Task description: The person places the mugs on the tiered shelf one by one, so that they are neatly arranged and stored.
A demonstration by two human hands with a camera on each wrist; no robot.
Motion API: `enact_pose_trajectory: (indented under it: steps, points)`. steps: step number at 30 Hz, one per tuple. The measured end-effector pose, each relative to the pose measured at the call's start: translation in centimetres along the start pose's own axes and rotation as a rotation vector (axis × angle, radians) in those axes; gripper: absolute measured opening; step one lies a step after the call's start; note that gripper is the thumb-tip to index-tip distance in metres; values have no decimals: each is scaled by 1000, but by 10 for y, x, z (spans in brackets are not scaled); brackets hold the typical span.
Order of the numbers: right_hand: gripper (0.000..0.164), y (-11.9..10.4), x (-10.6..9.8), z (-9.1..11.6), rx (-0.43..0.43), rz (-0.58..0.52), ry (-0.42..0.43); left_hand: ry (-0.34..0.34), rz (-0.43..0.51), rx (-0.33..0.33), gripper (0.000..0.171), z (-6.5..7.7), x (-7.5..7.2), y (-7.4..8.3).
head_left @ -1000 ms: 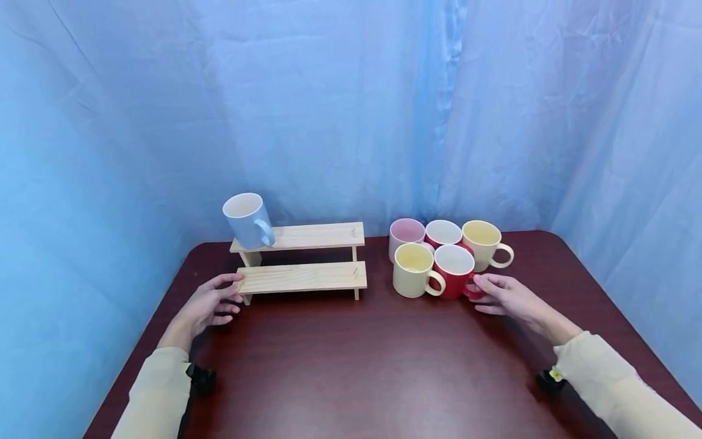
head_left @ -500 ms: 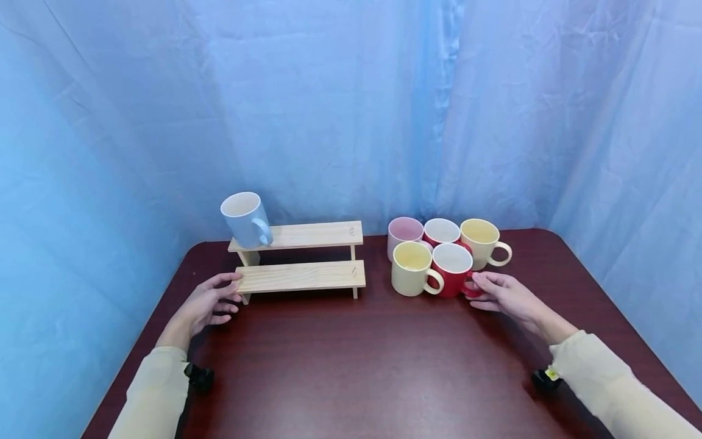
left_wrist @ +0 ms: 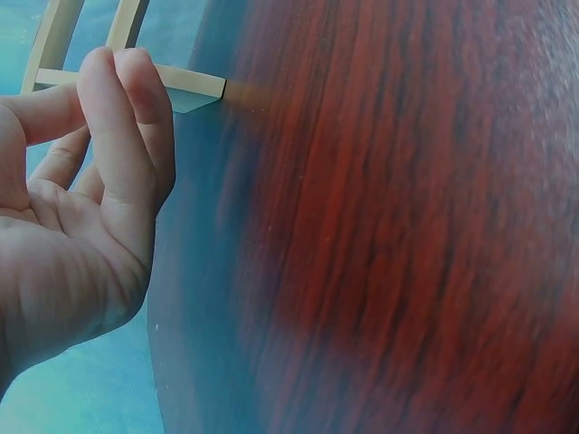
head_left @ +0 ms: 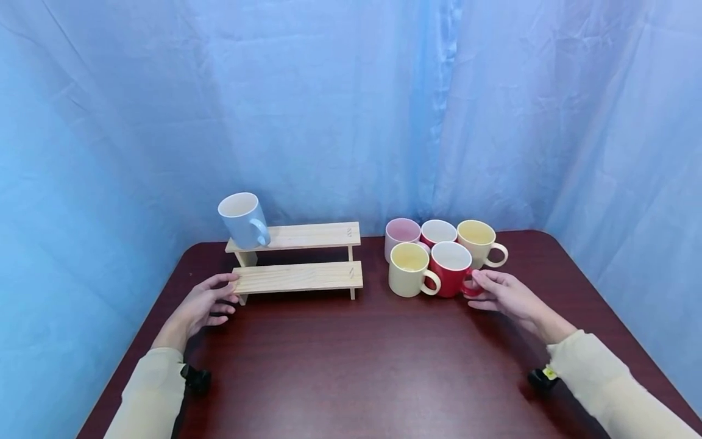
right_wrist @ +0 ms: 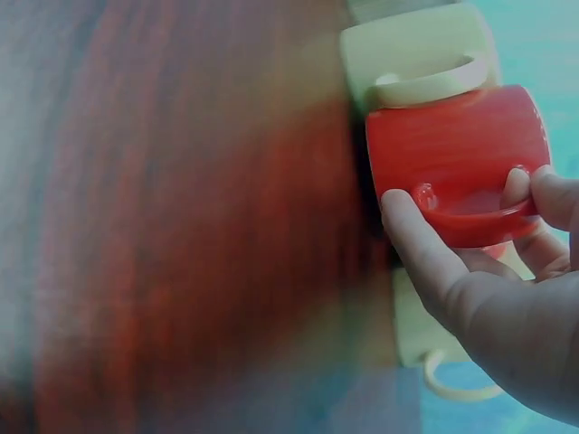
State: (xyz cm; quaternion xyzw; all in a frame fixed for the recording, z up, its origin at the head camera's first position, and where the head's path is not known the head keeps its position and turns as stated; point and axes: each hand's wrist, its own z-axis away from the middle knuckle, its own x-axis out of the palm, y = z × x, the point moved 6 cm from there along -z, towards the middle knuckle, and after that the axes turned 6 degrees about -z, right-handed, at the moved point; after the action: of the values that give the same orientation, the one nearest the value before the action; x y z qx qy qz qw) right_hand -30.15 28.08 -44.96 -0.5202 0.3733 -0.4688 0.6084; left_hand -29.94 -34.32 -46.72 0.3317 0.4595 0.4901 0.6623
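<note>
My right hand (head_left: 507, 297) grips the handle of a red mug (head_left: 446, 281) with a white inside, at the front of a mug cluster. In the right wrist view, the thumb and fingers close round the handle of this red mug (right_wrist: 452, 149). At the left, my left hand (head_left: 200, 305) pinches the near left end of a two-tier wooden shelf (head_left: 298, 277), its other fingers hanging loosely below. A light blue mug (head_left: 241, 222) stands on the left end of the upper tier. The left wrist view shows curled fingers by the shelf (left_wrist: 194, 81).
Beside the gripped mug stands a pale yellow mug (head_left: 404, 280). Behind are a pink mug (head_left: 390, 247), another red mug (head_left: 439, 231) and a second yellow mug (head_left: 476, 247). A blue curtain (head_left: 329, 110) hangs behind the dark red-brown table (head_left: 356, 366).
The front red mug has risen slightly in the head view and covers more of the mugs behind it. My left hand stays at the shelf end. The whole head view shifts a little.
</note>
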Motion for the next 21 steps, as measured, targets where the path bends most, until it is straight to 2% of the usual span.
enact_pose_trajectory:
  steps: [8,16,21]
  points:
    - [36,-40,3,9,-41,-41,-27,-3,-7,12,53,2,1,1]
    - [25,-78,10,16,-83,-23,-55,4,-17,8,50,1,-2,-2]
    - [26,-97,18,15,-78,-43,-53,-7,-14,13,50,1,-1,0]
